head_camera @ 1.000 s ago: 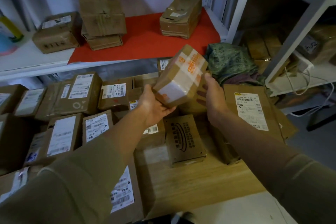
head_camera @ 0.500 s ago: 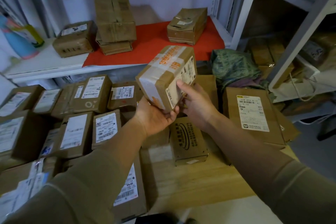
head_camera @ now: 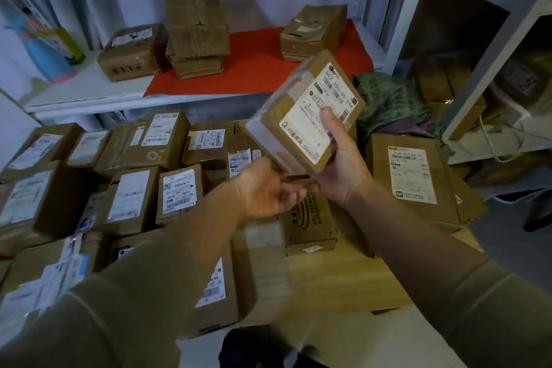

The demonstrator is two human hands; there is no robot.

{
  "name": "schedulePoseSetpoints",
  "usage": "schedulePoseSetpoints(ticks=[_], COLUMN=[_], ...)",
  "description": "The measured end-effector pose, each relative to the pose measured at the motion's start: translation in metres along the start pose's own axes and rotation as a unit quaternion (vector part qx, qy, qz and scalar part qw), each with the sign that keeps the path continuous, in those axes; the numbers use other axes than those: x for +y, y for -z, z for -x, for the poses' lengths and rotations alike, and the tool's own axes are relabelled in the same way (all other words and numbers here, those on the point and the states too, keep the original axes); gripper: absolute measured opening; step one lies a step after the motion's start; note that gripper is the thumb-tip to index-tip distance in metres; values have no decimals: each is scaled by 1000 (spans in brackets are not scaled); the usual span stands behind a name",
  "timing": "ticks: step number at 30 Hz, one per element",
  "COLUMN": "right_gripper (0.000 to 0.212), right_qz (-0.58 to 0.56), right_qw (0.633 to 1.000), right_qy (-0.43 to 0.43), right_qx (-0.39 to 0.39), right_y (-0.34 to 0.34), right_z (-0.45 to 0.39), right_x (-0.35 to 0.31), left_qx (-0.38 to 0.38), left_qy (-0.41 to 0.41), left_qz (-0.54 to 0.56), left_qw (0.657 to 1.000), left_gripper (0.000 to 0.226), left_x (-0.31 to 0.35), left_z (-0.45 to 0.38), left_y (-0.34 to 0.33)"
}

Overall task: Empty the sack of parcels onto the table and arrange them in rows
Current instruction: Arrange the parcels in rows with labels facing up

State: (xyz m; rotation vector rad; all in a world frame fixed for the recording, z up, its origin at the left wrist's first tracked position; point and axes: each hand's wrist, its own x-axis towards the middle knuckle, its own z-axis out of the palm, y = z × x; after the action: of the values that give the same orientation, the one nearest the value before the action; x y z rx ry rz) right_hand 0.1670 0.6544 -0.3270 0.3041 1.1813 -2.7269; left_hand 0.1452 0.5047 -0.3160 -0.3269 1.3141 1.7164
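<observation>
My right hand [head_camera: 340, 164] grips a brown cardboard parcel [head_camera: 276, 116] in the air above the wooden table [head_camera: 328, 278], its thumb pressed on the white label that faces me. Just under the parcel's lower corner is my left hand [head_camera: 265, 191], palm up with loosely curled fingers; I cannot tell whether it touches. Several labelled parcels [head_camera: 176, 191] lie in rows across the left of the table. A printed box [head_camera: 310, 218] and a large flat parcel [head_camera: 412, 176] lie to the right. The green sack [head_camera: 388, 104] lies crumpled behind the held parcel.
A white shelf with a red mat [head_camera: 254, 63] runs behind the table and carries three groups of worn boxes [head_camera: 194, 24]. A blue bottle [head_camera: 44, 54] stands at its left end. A metal rack [head_camera: 478, 69] with more boxes rises at the right.
The parcel has been turned so that its label side faces me. My left hand has let go and dropped below it, while my right hand now holds it alone.
</observation>
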Motion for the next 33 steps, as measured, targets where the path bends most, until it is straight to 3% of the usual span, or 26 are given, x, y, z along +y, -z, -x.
schedulePoseSetpoints(ticks=[2,6,13,17,22,24,29,33], right_gripper=[49,35,39,49,63,59,55,53], right_qz=[19,69,208,286,302,315,317,301], right_qw=[1000,997,964,931,916,911,906,913], right_qy=[5,-33,-168,-225,-263,-265,-281,-276], right_qx=[18,28,-4,-28,-15,-5,-4,19], right_y=[0,11,17,21,27,23,16,14], right_z=[4,17,44,57,67,71,74,71], right_x=[-5,-4,28,55,92,103,125,139], left_qx=[54,190,288,292,288,280,267,248], left_qy=[-7,-76,-70,-39,15,19,45,36], left_qz=[-58,-28,-128,-155,-194,-182,-117,-123], left_qw=[997,978,946,943,938,942,956,960], left_gripper=[43,33,31,32,33,36,61,42], left_x=[3,14,-9,-33,-63,-72,-87,-92], left_z=[10,27,41,51,54,55,58,63], left_y=[10,40,55,58,80,88,96,102])
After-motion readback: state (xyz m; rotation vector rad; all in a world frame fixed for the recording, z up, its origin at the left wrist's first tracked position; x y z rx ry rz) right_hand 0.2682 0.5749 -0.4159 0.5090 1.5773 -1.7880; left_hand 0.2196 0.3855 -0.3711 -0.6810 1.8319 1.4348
